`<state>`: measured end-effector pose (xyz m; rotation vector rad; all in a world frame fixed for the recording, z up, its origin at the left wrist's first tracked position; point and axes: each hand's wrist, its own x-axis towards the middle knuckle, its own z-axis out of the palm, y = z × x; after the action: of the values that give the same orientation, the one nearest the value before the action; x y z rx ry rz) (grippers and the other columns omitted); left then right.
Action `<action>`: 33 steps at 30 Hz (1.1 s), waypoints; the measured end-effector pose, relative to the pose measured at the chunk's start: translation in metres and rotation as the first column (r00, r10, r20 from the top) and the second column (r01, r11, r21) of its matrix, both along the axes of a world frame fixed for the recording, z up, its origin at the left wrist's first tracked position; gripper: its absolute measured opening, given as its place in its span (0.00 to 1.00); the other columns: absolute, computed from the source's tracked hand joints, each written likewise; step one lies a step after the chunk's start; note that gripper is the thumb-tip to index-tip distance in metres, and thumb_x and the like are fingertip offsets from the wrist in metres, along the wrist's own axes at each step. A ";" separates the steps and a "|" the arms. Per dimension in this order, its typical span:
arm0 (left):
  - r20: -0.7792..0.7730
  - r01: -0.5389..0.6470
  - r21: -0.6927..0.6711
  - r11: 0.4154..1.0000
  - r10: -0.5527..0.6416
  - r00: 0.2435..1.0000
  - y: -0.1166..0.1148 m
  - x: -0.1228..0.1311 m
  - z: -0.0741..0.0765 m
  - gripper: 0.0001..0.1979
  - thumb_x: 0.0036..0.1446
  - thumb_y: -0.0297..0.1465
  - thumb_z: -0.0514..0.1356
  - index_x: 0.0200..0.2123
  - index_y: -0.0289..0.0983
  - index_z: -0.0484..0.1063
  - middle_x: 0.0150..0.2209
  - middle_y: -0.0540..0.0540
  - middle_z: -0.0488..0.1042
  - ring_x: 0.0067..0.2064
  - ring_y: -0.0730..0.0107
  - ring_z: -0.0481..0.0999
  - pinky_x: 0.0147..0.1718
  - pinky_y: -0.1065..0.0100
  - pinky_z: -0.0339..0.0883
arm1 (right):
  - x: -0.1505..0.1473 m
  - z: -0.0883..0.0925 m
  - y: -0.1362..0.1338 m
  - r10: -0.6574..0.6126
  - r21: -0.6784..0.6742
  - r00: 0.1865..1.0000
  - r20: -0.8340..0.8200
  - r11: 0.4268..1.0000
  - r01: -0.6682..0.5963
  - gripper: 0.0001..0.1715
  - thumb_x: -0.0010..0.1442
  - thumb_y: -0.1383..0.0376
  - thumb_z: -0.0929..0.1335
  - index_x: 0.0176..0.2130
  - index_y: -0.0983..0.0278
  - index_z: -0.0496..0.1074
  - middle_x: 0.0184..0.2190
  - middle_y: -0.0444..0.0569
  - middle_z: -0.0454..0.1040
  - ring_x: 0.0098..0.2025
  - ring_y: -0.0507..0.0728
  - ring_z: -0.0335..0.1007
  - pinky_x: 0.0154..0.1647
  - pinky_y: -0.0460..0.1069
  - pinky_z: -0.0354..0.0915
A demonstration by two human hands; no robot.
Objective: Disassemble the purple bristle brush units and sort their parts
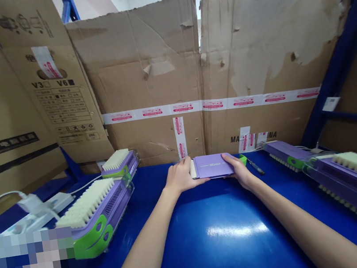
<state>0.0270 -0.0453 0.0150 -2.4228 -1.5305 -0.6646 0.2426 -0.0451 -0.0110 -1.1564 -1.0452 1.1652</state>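
At the far middle of the blue table, a flat purple case [214,165] with pale lettering is held level between my hands. My left hand [182,176] grips its left end, where a cream-coloured part shows. My right hand [237,169] is closed round the right end, its thumb on the top face. Something bright green [243,159] shows just past the right fingers. A dark pen-like tool [256,167] lies right of that hand. The underside of the case is hidden.
Purple-and-green units with cream bristle pads lie left [91,214] and right [349,180]. A white power strip [39,213] with a plugged-in cable sits at left. Taped cardboard panels [144,85] wall off the back. Blue rack posts [328,58] frame the right side.
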 end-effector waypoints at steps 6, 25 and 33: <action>0.027 -0.016 -0.015 1.000 0.016 0.999 0.002 0.001 -0.001 0.39 0.36 0.63 0.54 0.43 0.38 0.62 0.38 0.42 0.75 0.39 0.51 0.77 0.32 0.62 0.66 | -0.002 0.003 -0.002 0.056 -0.058 0.980 -0.189 0.996 -0.068 0.20 0.51 0.55 0.69 0.42 0.61 0.69 0.34 0.46 0.76 0.35 0.55 0.71 0.33 0.50 0.69; 0.103 -0.029 0.008 1.000 0.028 0.994 0.000 0.009 -0.001 0.38 0.37 0.62 0.56 0.42 0.39 0.62 0.40 0.44 0.72 0.41 0.54 0.75 0.34 0.62 0.66 | -0.009 0.008 -0.001 -0.070 -0.158 0.958 -0.279 0.987 0.026 0.14 0.55 0.57 0.66 0.39 0.62 0.69 0.32 0.48 0.75 0.36 0.56 0.71 0.37 0.53 0.70; 0.020 -0.002 0.013 1.000 0.001 1.000 0.007 -0.010 -0.012 0.37 0.38 0.60 0.57 0.44 0.38 0.62 0.42 0.42 0.70 0.43 0.54 0.74 0.35 0.63 0.66 | -0.008 0.003 -0.005 -0.285 0.338 0.859 0.426 0.931 0.141 0.23 0.56 0.47 0.61 0.37 0.62 0.70 0.36 0.50 0.75 0.41 0.60 0.68 0.46 0.53 0.62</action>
<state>0.0173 -0.0379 0.0033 -2.4125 -1.5304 -0.6983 0.2349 -0.0502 -0.0082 -1.3043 -1.3626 0.5284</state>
